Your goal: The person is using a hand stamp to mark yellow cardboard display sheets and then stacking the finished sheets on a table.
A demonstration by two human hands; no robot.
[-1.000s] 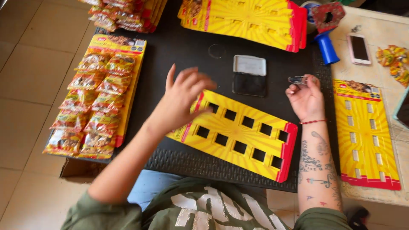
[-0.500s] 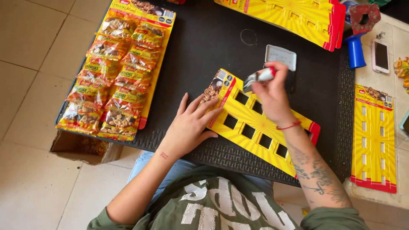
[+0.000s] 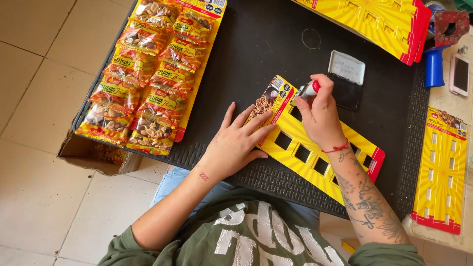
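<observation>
Pressing flat with fingers spread, the left hand [image 3: 236,143] lies palm down on the near end of a yellow display card [image 3: 315,148] with square cut-outs and red edges, pinning it to the black rubber mat [image 3: 256,54]. The right hand [image 3: 320,116] is closed around a small stamp [image 3: 308,90] with a red and white body, its tip set down on the card's top corner, just beside the printed picture of nuts. A red string bracelet [image 3: 337,147] circles that wrist. Just beyond the stamp sits an open ink pad [image 3: 346,79], its pale lid tipped back. To the left on the mat lies a finished card filled with snack packets [image 3: 148,74], resting partly over a cardboard box [image 3: 93,152]. At the far edge is a stack of blank yellow cards [image 3: 379,22]; near it stand a blue-handled tool [image 3: 434,66] and a phone [image 3: 459,74]. Another empty card [image 3: 441,172] lies on the pale surface to the right, well apart from the hands.
</observation>
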